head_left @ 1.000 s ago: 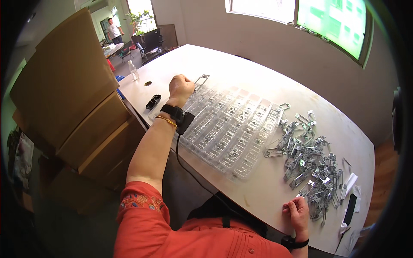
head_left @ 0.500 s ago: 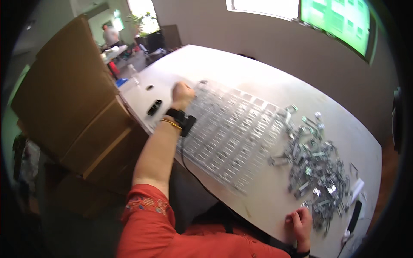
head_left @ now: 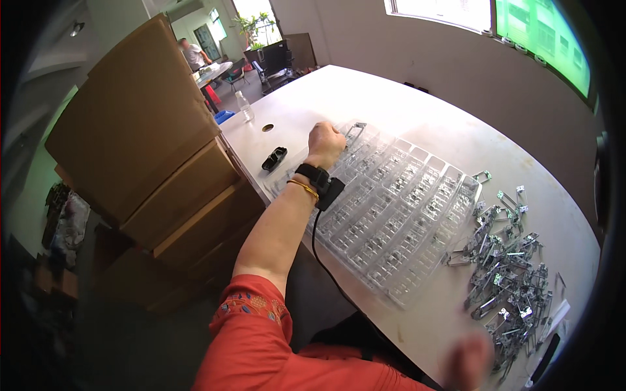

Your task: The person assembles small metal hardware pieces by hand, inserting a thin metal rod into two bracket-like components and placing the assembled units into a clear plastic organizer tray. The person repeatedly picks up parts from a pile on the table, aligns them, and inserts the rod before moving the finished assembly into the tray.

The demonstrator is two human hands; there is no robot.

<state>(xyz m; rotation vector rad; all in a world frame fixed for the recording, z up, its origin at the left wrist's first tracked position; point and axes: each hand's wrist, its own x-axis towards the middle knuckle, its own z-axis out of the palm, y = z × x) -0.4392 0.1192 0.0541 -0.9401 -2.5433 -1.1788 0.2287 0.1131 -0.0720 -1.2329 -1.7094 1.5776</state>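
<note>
My left hand [head_left: 325, 141] is closed at the far left corner of a clear plastic tray [head_left: 399, 287], its fingers around the near end of a small metal bracket [head_left: 355, 132]. Several rows of compartments in the tray hold small shiny metal parts. At the near edge of the table, my right hand [head_left: 468, 362] is smeared by motion, so its fingers cannot be made out. It is beside the near end of a loose pile of metal brackets [head_left: 505, 280], to the right of the tray.
Stacked cardboard boxes [head_left: 130, 124] rise along the table's left side. A black holder-like object [head_left: 274, 159], a round hole [head_left: 268, 128] and a clear bottle [head_left: 244, 106] are at the table's left. A black cable [head_left: 315, 244] hangs from my left wrist. Far off, a person [head_left: 194, 56] stands.
The whole view has shifted, so the scene appears farther right. My right hand has moved left and nearer to me, away from the pile. My left hand stays at the tray's far left corner.
</note>
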